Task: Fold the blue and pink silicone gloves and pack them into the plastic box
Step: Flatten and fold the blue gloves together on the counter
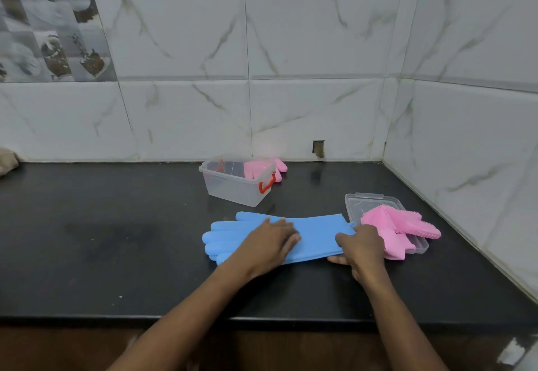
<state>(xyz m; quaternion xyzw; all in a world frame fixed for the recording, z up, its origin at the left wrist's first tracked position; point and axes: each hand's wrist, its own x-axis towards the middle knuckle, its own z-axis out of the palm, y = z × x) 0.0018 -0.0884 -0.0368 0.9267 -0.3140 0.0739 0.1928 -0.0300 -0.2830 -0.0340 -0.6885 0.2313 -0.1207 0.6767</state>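
A blue silicone glove [317,233] lies flat on the black counter, fingers pointing left. My left hand [269,244] presses flat on its middle. My right hand [361,246] pinches the glove's cuff edge at the right, thumb underneath. A pink glove [401,226] with bristles lies crumpled on the clear box lid [356,204], just right of my right hand. The clear plastic box [233,188] with red latches stands open behind the blue glove. Another pink glove [279,166] lies behind the box, partly seen through its wall.
The black counter [116,239] meets marble-tiled walls at the back and right, forming a corner. Its front edge runs below my forearms. A beige object [7,161] sits at the far left against the wall.
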